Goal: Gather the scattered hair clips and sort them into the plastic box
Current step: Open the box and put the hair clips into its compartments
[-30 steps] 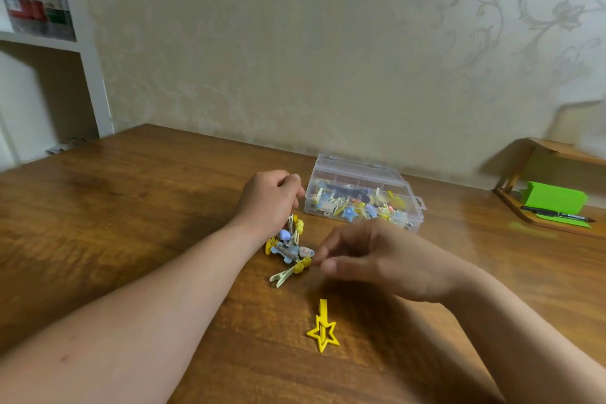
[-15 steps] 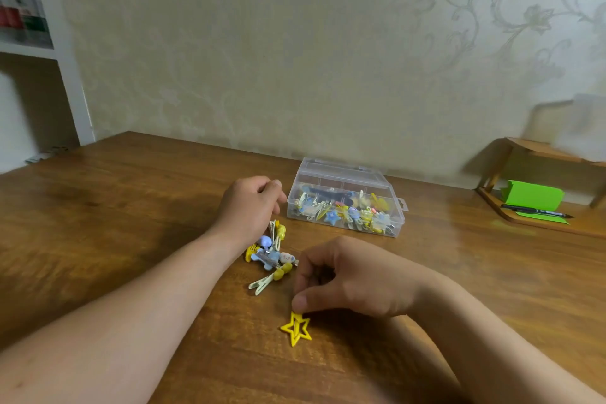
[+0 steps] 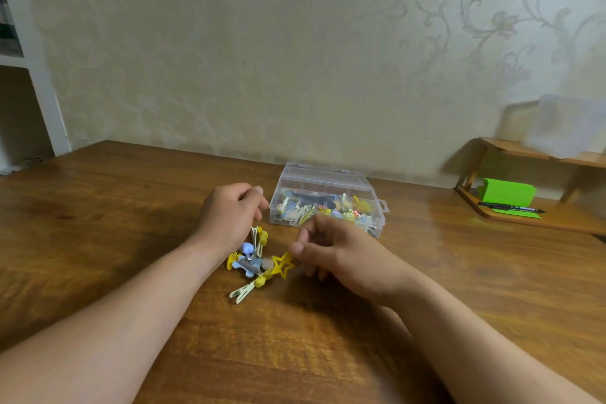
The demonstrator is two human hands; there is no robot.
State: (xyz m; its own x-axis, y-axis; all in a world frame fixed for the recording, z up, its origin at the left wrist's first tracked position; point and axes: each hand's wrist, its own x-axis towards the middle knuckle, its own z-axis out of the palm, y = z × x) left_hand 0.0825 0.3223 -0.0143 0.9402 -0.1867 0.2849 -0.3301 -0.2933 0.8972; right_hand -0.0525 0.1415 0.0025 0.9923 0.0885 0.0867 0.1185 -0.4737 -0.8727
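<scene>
A clear plastic box (image 3: 328,179) with several colourful hair clips inside stands open at the middle of the wooden table. In front of it lies a small pile of hair clips (image 3: 251,264), yellow, blue and cream. My right hand (image 3: 337,254) pinches a yellow star clip (image 3: 282,265) between thumb and finger, just above the table at the pile's right edge. My left hand (image 3: 229,216) hovers over the pile's far side with its fingers curled; a clip or two stick out from under it, and I cannot see whether it holds them.
A low wooden rack (image 3: 537,213) stands at the right with a green pad (image 3: 506,192) and a black pen (image 3: 511,207) on it. White shelving (image 3: 39,98) rises at the far left. The wall runs close behind the box.
My right hand moved down to the yellow star clip near the table's front, pinched it and lifted it up to the pile. The left hand has stayed over the pile.
</scene>
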